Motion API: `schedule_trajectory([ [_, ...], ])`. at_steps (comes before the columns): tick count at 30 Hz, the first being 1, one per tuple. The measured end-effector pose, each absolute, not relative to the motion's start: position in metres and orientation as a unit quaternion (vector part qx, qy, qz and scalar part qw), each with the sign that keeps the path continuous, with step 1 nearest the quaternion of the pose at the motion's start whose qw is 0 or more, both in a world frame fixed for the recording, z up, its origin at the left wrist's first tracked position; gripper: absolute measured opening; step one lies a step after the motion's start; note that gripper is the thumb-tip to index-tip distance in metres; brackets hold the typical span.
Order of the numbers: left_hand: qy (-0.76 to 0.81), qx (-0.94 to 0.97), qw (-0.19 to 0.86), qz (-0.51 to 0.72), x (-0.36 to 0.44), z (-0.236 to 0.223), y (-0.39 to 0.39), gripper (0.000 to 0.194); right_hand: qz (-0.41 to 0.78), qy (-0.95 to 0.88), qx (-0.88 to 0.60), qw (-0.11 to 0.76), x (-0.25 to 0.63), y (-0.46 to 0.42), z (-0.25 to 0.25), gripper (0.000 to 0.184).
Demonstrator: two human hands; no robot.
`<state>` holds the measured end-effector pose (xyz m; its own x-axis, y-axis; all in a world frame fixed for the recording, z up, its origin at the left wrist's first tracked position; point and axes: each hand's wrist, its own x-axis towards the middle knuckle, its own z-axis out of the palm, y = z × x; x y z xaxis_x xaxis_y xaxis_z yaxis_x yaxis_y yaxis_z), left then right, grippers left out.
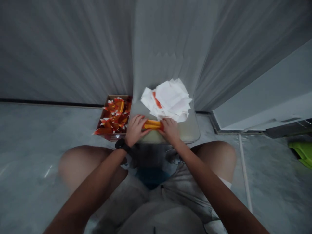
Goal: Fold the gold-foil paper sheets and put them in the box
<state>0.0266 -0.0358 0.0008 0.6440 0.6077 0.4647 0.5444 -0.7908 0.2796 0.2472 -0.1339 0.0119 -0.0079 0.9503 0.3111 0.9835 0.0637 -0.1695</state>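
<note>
Left hand (pixel 136 130) and right hand (pixel 170 130) pin orange paper (pixel 153 124) (white sheets (pixel 168 100) beyond).

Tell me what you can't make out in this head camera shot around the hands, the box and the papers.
Head view:
- Orange-yellow folded paper: both ends hidden by the left hand and right hand.
- Orange mark in the white paper pile: partly covered by sheets, so its shape is unclear.
- Pieces in the cardboard box: overlapping and too small to count.
- Green object: cut off by the right edge.
</note>
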Motion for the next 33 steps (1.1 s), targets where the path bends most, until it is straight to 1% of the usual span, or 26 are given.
schedule_trajectory([
  [1,0.318,0.904,0.053,0.282,0.026,0.001,-0.039,0.051,-0.064,-0.707,-0.681,0.181,0.246,-0.137,0.011,0.037],
  [3,0.316,0.904,0.045,0.285,0.023,0.002,-0.046,0.036,-0.093,-0.705,-0.675,0.197,0.244,-0.144,0.007,0.021],
  [4,0.313,0.906,0.043,0.283,0.02,0.002,-0.049,0.029,-0.1,-0.71,-0.667,0.204,0.242,-0.149,0.003,0.019],
  [6,0.301,0.914,0.05,0.269,0.011,0.0,-0.055,0.023,-0.095,-0.73,-0.642,0.214,0.24,-0.16,-0.004,0.023],
  [9,0.267,0.928,0.088,0.242,0.001,-0.005,-0.063,0.027,-0.059,-0.755,-0.614,0.224,0.238,-0.176,-0.015,0.026],
  [12,0.255,0.931,0.12,0.232,-0.002,-0.009,-0.067,0.031,-0.026,-0.739,-0.632,0.232,0.235,-0.183,-0.018,0.028],
  [14,0.269,0.927,0.119,0.234,0.0,-0.01,-0.067,0.033,-0.011,-0.719,-0.656,0.231,0.233,-0.181,-0.014,0.03],
  [16,0.296,0.921,0.096,0.234,0.004,-0.009,-0.064,0.033,-0.002,-0.698,-0.682,0.216,0.231,-0.173,-0.008,0.032],
  [20,0.329,0.913,0.033,0.24,0.013,-0.004,-0.058,0.03,-0.022,-0.672,-0.719,0.174,0.229,-0.156,0.0,0.027],
  [24,0.292,0.93,0.045,0.219,0.015,-0.006,-0.068,0.033,-0.045,-0.695,-0.696,0.174,0.228,-0.149,-0.009,0.027],
  [28,0.309,0.928,0.072,0.193,0.015,-0.015,-0.095,0.047,-0.051,-0.725,-0.666,0.167,0.229,-0.155,-0.02,0.033],
  [31,0.341,0.915,0.073,0.201,0.016,-0.018,-0.11,0.05,-0.066,-0.725,-0.662,0.176,0.229,-0.163,-0.022,0.039],
  [33,0.348,0.913,0.072,0.201,0.016,-0.018,-0.113,0.05,-0.067,-0.727,-0.66,0.177,0.23,-0.168,-0.023,0.046],
])
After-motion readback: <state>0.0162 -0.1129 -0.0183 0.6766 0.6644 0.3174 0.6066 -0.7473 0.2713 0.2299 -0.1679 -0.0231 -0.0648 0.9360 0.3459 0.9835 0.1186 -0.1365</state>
